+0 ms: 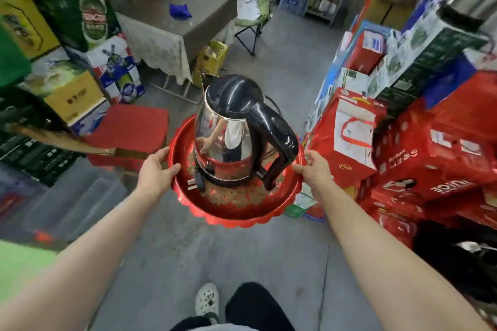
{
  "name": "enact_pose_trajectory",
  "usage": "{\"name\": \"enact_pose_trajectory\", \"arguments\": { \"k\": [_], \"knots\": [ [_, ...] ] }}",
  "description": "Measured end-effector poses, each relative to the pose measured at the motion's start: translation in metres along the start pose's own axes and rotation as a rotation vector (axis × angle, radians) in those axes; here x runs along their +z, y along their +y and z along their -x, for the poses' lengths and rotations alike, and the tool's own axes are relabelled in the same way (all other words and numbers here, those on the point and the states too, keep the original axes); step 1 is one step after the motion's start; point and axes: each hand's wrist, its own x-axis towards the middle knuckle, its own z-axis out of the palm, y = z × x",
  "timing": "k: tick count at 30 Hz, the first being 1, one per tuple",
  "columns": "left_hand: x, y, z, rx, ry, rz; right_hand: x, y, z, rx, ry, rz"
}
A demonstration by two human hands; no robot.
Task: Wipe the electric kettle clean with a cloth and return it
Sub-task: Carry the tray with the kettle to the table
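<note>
A steel electric kettle (228,140) with a black lid and black handle stands upright on a round red tray (239,212) that I carry in the air over the floor. Its plug lies on the tray beside its base. My left hand (154,169) grips the tray's left rim, thumb on top. On the opposite side, my right hand (313,169) grips the right rim. A blue cloth (179,11) lies on the grey table (193,21) ahead, far from both hands.
Stacked beer cartons (88,16) line the left side and red gift boxes (419,158) crowd the right. A red-topped stool (129,129) stands at left. A folding chair (251,21) is beside the table. Grey concrete floor runs between them.
</note>
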Motion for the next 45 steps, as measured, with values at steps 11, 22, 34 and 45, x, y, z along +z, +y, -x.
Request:
{"name": "enact_pose_trajectory", "arguments": {
  "k": [11, 22, 34, 45],
  "knots": [
    [0.105, 0.132, -0.240, 0.032, -0.038, 0.008, -0.005, -0.114, -0.247, -0.013, 0.035, -0.044],
    [0.188, 0.262, -0.479, 0.017, 0.018, -0.001, 0.005, -0.261, -0.509, -0.030, -0.018, -0.035],
    [0.269, 0.386, -0.776, -0.005, -0.008, 0.020, 0.055, -0.415, -0.798, -0.042, 0.032, -0.002],
    [0.353, 0.475, -1.016, -0.087, 0.136, -0.012, 0.098, -0.538, -1.077, -0.085, -0.033, 0.094]
  ]
}}
